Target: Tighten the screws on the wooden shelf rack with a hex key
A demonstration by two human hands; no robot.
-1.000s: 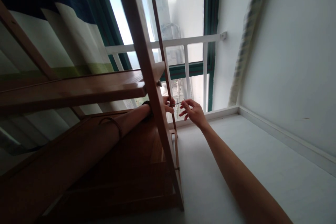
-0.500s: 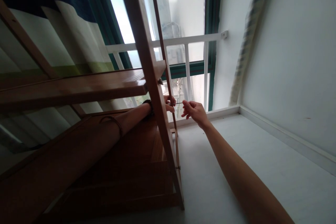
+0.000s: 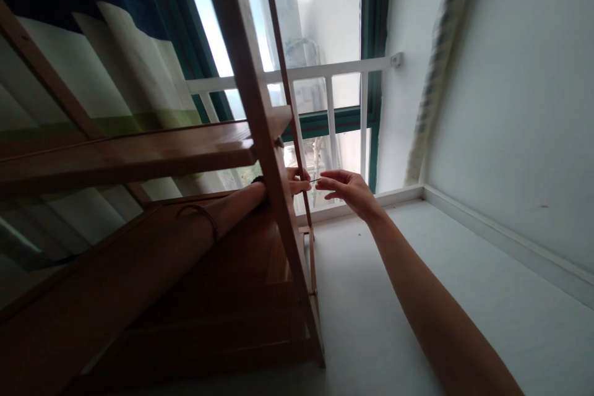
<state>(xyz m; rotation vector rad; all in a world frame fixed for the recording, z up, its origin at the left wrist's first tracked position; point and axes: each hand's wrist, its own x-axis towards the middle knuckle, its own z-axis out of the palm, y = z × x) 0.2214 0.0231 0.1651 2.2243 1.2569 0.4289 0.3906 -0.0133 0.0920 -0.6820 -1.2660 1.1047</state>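
Observation:
Reaching through the wooden rack [image 3: 271, 154], my left hand [image 3: 297, 180] has its fingers closed around the thin rear upright [image 3: 284, 68]. The front post hides part of that hand. A thin dark metal rod, possibly a hex key [image 3: 315, 180], sticks out to the right from the left fingertips. My right hand [image 3: 348, 189] is on the open side of the rack, its thumb and index finger at the rod's outer end and its other fingers loosely extended. The rod's inner end is hidden at the left fingers.
A wooden shelf board [image 3: 130, 148] crosses the left side above my left arm, with a lower wooden panel [image 3: 218, 272] beneath. Behind stand a white railing [image 3: 329, 71] and a green-framed window [image 3: 371, 12]. A curtain [image 3: 130, 68] hangs left; a white wall [image 3: 510, 105] rises right.
My right hand has shifted slightly up and right, and its fingers have straightened from a curled pinch. Less of the rod shows between the hands. My left hand stays at the upright.

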